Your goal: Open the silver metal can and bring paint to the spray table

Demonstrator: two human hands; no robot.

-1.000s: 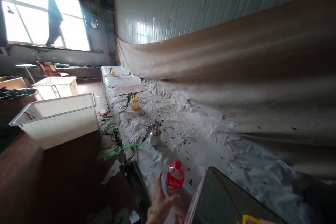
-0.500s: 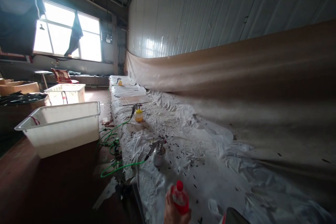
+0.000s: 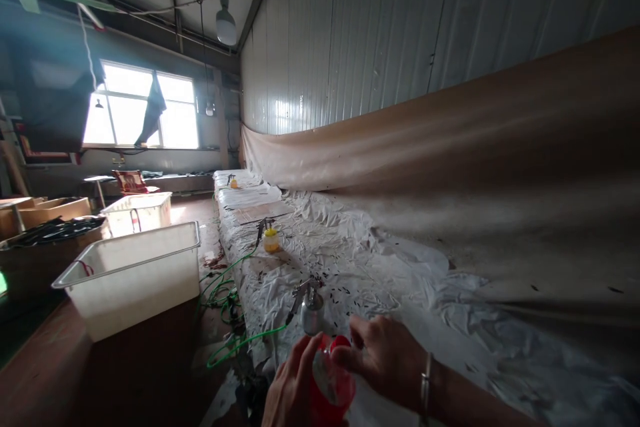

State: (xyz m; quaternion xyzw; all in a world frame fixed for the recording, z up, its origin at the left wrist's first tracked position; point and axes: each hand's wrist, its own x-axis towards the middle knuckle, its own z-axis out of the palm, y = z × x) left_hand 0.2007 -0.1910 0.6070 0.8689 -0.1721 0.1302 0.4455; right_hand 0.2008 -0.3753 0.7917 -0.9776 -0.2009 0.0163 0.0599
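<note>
So both hands are on a small red bottle [image 3: 333, 380] at the near edge of the shot, right over the near end of the long surface [image 3: 390, 280]. The left hand [image 3: 290, 390] has its grip wrapped round the bottle's body from the left side, holding it upright. The right hand [image 3: 385, 353] comes in from the right, bracelet [image 3: 425, 380] on the wrist, and its fingertips [image 3: 345, 355] are pinched on the red cap at the top, so a narrow grip on the cap.

The surface is covered in crinkly white plastic sheeting with little dark specks all over it, and a big tan sheet [image 3: 475, 167] hangs along the wall on the right. Just beyond the bottle sits a silver spray gun [image 3: 309, 307] with a green hose [image 3: 235, 327] trailing off to the left onto the floor. Farther along there's a second spray gun with a yellow cup [image 3: 271, 240], and a third one [image 3: 233, 181] way at the far end.

Off to the left, a white plastic tub [image 3: 135, 280] sits on a brown table, another tub [image 3: 137, 210] behind it.
</note>
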